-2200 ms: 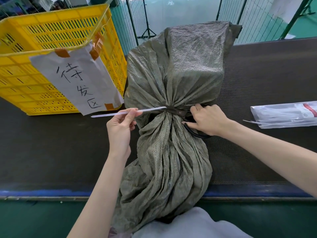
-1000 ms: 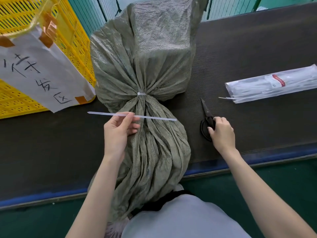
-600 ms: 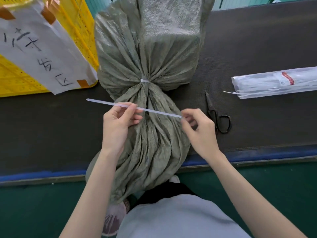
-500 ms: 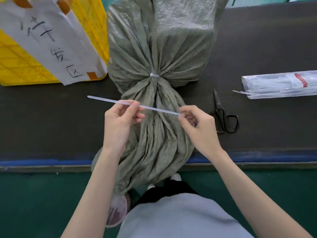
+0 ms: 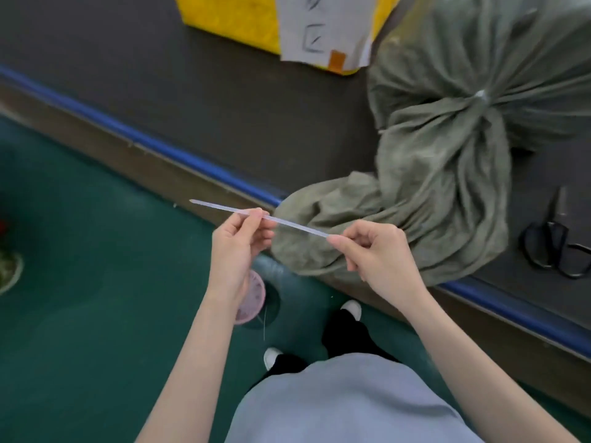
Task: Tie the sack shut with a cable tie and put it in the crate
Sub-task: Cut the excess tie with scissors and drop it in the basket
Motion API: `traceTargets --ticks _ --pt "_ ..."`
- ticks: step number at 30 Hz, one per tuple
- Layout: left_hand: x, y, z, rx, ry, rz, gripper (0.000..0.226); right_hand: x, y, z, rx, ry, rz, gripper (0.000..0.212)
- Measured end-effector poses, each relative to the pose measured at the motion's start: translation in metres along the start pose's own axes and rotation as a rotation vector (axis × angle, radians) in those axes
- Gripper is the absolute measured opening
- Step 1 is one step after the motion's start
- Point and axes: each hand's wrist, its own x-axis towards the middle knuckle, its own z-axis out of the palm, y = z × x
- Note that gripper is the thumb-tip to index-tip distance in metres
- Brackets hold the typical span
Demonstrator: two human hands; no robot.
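A grey-green woven sack (image 5: pixel 447 174) lies on the dark table at the right, its neck cinched by a white cable tie (image 5: pixel 480 96). The loose mouth of the sack hangs over the table's blue edge. My left hand (image 5: pixel 238 247) and my right hand (image 5: pixel 374 251) each pinch one end of the cut-off strip of cable tie (image 5: pixel 281 220), holding it level over the green floor, in front of the sack. The yellow crate (image 5: pixel 236 24) with a white paper label (image 5: pixel 323 30) stands at the top of the view.
Black scissors (image 5: pixel 553 241) lie on the table to the right of the sack. A small pink-rimmed bin (image 5: pixel 252 298) stands on the green floor below my left hand. The table's blue front edge (image 5: pixel 134 139) runs diagonally across the view.
The view has swung down and to the left, away from the table. Both hands have carried the cut-off strip off the sack and out over the floor.
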Motion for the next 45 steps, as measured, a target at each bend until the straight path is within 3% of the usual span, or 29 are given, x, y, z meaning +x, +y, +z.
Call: traceTargets --ticks 5,8,15,20,25,32,40,45 --pt "-0.018 -0.042 -0.101 -0.066 0.172 -0.138 0.016 -0.009 0.015 0.08 -0.019 -0.308 0.142 0.018" --pt "-0.023 -0.068 -0.148 -0.065 0.202 -0.238 0.02 -0.011 0.028 0.125 -0.1 -0.39 0.192 0.022" --pt "-0.021 -0.123 -0.239 -0.003 0.288 -0.449 0.023 0.004 0.07 0.219 -0.059 -0.418 0.414 0.027" --pt "-0.01 -0.162 -0.271 0.021 0.409 -0.541 0.025 0.031 0.114 0.269 -0.207 -0.415 0.513 0.031" --pt "0.02 -0.226 -0.291 0.012 0.476 -0.603 0.022 0.067 0.179 0.326 -0.433 -0.335 0.488 0.028" --pt "0.077 -0.362 -0.317 0.107 0.509 -0.673 0.023 0.122 0.32 0.415 -0.694 -0.352 0.394 0.025" --pt "0.139 -0.473 -0.34 0.117 0.625 -0.661 0.023 0.15 0.43 0.479 -0.937 -0.476 0.291 0.024" --pt "0.156 -0.508 -0.337 0.102 0.65 -0.683 0.024 0.16 0.462 0.499 -0.965 -0.519 0.26 0.024"
